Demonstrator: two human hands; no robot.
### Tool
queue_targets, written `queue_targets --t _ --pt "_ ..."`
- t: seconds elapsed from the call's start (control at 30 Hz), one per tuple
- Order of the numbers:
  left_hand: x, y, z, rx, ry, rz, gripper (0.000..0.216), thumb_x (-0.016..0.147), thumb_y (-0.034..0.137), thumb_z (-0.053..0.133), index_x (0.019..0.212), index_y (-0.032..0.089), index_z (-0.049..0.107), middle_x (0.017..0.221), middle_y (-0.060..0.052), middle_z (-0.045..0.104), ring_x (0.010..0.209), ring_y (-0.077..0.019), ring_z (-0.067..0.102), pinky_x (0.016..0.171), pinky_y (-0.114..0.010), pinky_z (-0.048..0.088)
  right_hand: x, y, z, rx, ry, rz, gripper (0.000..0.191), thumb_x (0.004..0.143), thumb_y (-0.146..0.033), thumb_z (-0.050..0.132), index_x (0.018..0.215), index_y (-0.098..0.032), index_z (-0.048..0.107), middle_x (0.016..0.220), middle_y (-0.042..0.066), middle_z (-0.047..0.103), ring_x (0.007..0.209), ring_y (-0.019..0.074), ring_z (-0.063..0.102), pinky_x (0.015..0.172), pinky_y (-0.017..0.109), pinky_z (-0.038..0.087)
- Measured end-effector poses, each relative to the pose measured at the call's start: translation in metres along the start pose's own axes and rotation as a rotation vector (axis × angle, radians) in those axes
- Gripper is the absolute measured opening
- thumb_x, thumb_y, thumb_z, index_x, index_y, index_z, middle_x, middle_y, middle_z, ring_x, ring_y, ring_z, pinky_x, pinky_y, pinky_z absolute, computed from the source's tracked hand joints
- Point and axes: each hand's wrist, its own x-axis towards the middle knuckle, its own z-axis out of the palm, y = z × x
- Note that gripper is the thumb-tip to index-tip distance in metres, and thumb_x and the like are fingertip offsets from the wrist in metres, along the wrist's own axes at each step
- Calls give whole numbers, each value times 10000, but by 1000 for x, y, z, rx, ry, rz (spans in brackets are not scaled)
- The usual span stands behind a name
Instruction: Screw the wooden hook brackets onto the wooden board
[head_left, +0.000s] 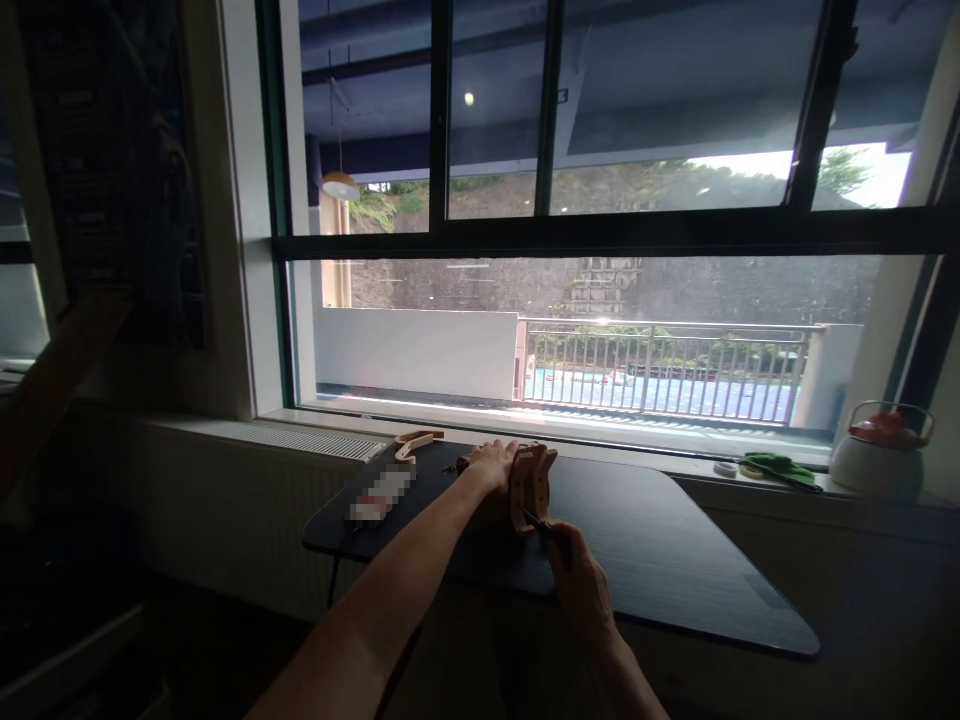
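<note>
A small wooden clamp-like stand (pixel 534 482) sits on a dark table (pixel 675 560) below a big window. My left hand (pixel 493 464) rests on top of the stand's left side, fingers curled over it. My right hand (pixel 581 585) is closed in a pinch on a thin dark tool (pixel 538 521) whose tip touches the front of the wooden stand. What sits between the stand's jaws is too dark to make out.
A wooden piece (pixel 417 442) lies at the table's far left corner, next to a blurred flat object (pixel 381 495) with a cable hanging off the edge. On the sill at the right are a green item (pixel 778 468) and a white and orange kettle (pixel 880 452).
</note>
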Motion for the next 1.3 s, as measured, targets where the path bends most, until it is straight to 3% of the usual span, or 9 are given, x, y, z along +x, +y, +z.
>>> queue_targets --t 0.27,0.47,0.63,0.77,1.07,1.3 --pt "4 -3 5 -12 32 2 904 600 299 688 1348 284 182 1283 -132 419 1183 -317 413 959 -480 350 -1 -2 -2 -17 -13 -18 291 863 -379 387 1101 -241 483 951 32 680 819 214 652 647 300 479" --pt "4 -3 4 -10 21 -2 941 595 322 699 1360 280 153 1295 -135 407 1191 -316 400 964 -472 353 0 0 -1 27 -2 8 292 870 -399 386 1087 -238 497 1070 50 648 906 215 634 715 308 479" --pt "3 -2 4 -1 27 3 935 594 340 701 1363 266 175 1287 -143 408 1180 -326 412 948 -478 369 1 3 2 13 -9 32 302 870 -441 387 1028 -233 538 1005 53 672 874 230 642 694 314 475" --pt "3 -2 4 2 37 4 938 595 341 700 1366 267 170 1276 -136 420 1173 -318 419 947 -470 373 -1 3 3 -25 -20 -9 321 851 -384 431 1138 -252 488 1022 34 661 902 219 633 706 307 465" --pt "3 -1 4 22 44 1 955 589 344 704 1377 262 172 1293 -145 414 1171 -324 423 939 -478 378 0 5 6 -10 38 9 290 877 -392 393 1106 -253 505 1080 29 637 927 207 621 714 303 465" --pt "3 1 8 50 81 -3 1098 472 521 758 1368 233 191 1277 -149 421 1160 -326 421 946 -463 367 1 4 6 -3 63 -10 301 876 -382 395 1100 -223 519 1081 50 636 936 204 616 735 298 470"
